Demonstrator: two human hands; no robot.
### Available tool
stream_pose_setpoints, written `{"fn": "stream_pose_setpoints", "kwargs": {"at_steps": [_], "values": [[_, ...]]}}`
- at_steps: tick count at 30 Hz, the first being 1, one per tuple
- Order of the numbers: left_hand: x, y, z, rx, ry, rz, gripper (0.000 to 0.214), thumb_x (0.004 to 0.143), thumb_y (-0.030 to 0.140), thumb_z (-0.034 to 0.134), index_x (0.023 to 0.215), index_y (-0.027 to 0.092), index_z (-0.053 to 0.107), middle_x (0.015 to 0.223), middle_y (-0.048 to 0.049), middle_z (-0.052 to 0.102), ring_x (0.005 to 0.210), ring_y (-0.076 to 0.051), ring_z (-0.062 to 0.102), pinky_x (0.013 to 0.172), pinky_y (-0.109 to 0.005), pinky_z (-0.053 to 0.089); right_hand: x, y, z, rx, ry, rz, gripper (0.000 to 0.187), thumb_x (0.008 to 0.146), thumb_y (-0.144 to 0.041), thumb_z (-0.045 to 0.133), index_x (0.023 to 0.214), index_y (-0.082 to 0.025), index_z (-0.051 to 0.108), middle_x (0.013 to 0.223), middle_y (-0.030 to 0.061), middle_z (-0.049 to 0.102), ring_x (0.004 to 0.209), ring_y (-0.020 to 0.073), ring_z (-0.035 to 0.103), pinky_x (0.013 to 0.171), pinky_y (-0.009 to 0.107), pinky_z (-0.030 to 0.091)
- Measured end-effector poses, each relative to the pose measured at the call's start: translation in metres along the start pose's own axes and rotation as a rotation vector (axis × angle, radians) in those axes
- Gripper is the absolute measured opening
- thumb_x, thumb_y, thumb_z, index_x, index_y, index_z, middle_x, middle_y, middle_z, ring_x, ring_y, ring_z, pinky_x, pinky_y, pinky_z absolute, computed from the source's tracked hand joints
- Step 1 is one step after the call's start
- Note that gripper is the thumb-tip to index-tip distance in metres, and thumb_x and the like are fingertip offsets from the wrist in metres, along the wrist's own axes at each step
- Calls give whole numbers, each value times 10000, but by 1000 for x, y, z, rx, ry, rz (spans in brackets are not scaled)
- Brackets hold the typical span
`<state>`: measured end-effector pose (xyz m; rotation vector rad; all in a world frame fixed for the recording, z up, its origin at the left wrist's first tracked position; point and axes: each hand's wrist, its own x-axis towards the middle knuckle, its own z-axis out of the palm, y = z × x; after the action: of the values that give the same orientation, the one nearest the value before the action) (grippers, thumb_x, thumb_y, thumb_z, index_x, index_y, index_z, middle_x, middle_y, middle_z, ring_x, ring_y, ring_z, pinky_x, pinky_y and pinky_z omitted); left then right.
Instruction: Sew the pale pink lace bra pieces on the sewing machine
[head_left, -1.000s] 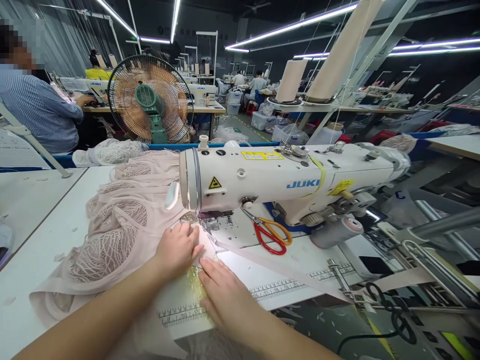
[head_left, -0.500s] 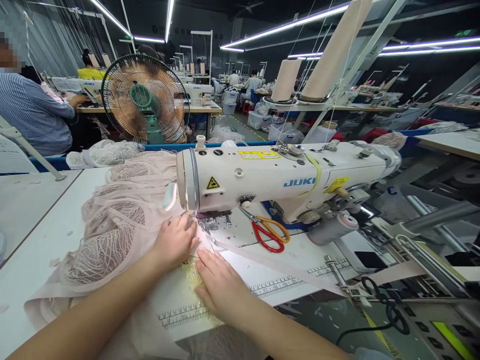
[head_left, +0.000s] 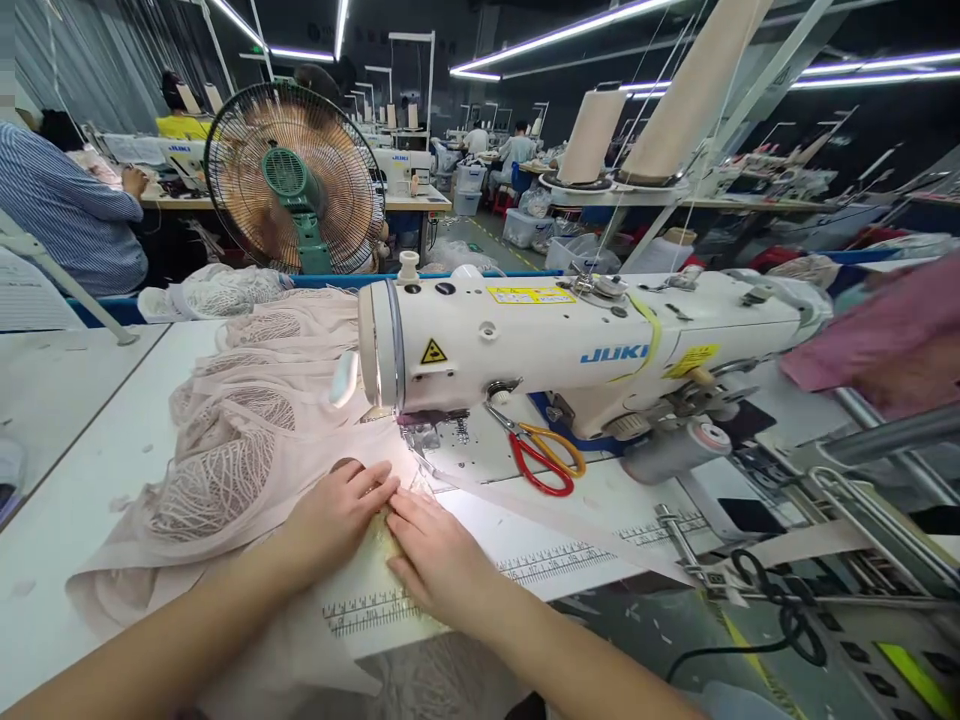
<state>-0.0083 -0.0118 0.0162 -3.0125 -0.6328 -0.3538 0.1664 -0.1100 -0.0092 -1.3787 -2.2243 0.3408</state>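
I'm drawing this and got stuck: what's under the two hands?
Pale fabric shows at the fingertips of the left hand and right hand. Whatever lies directly beneath the palms is covered, so I can't tell.

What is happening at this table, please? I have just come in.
A person has both hands at a white sewing machine. The left hand and right hand are close together at pale fabric, just in front of the needle area. More pale, lacy pieces lie in a row to the left. Scissors with red and orange handles lie beyond the right hand. Whether the machine is stitching cannot be told.
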Motion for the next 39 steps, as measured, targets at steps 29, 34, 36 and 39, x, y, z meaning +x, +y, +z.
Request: {"fn": "stream_pose_setpoints", "kwargs": {"at_steps": [29, 34, 36, 39], "values": [[32, -70, 1, 14, -48, -61, 310, 945, 203, 391, 1102, 202, 658, 1284, -101, 590, 1103, -244, 561, 912, -389, 490, -6, -1, -11, 65, 105, -30, 260, 873, -221, 490, 1087, -130, 607, 1290, 138, 590, 1236, 242, 502, 1063, 406, 399], [26, -66, -2, 48, -68, -116, 331, 950, 239, 372, 1080, 191, 673, 1329, -115, 562, 1097, -266, 581, 915, -418, 493, -9, -29, 1, 110, 249, -152, 182, 899, -246, 453, 998, -186, 594, 1018, 73, 669, 919, 189, 597, 832, 343, 487], [15, -62, -6, 48, -39, -146, 369, 959, 258, 330, 1101, 180, 662, 1342, -131, 549, 1121, -278, 572, 921, -434, 489, -9, -45, 19, 78, 199, -212, 206, 871, -383, 514, 951, -210, 591, 939, 39, 656, 808, 183, 582, 728, 328, 483], [-14, -52, -19, 72, -16, -202, 390, 949, 246, 300, 1143, 170, 630, 1325, -140, 557, 1113, -278, 573, 919, -437, 486, -7, -67, 50, -67, 131, -230, 450, 756, -596, 585, 959, -195, 588, 885, 47, 621, 762, 214, 559, 679, 362, 473]]}}
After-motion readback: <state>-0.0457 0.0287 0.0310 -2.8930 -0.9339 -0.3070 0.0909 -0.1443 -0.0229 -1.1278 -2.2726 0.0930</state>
